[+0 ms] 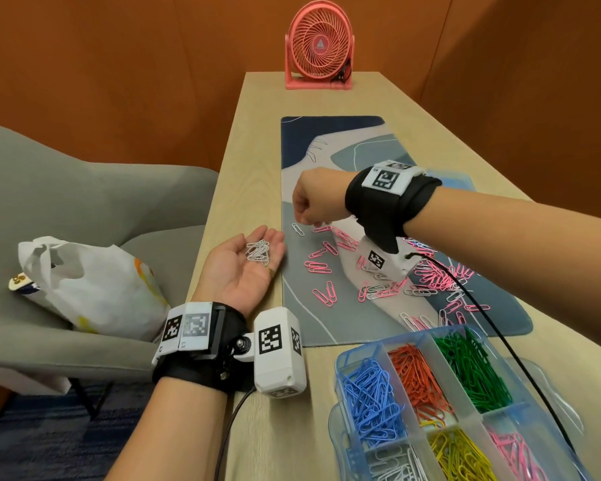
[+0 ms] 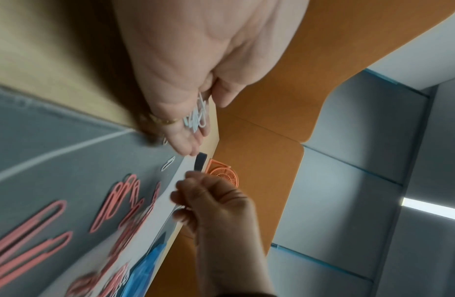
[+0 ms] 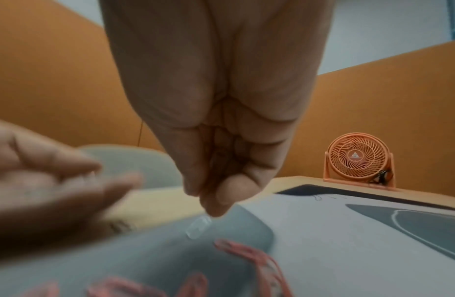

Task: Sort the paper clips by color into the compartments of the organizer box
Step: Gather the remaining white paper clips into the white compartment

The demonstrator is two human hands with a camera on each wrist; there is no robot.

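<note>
My left hand (image 1: 250, 265) lies palm up at the left edge of the desk mat, fingers relaxed, with several white clips (image 1: 257, 253) loose in the palm (image 2: 196, 118). My right hand (image 1: 307, 210) hovers over the mat with its fingertips (image 3: 213, 201) bunched together and pointing down. One white clip (image 1: 297, 229) lies on the mat just below them, and I see nothing held between them. Pink and white clips (image 1: 427, 276) are scattered over the mat. The blue organizer box (image 1: 340, 362) at the near right holds blue, orange, green, white, yellow and pink clips in separate compartments.
The patterned desk mat (image 1: 344, 151) runs down the wooden table. A pink fan (image 1: 320, 46) stands at the far end. A grey armchair (image 1: 94, 192) holding a white plastic bag (image 1: 84, 282) sits to the left. A black cable (image 1: 500, 341) crosses the mat and box.
</note>
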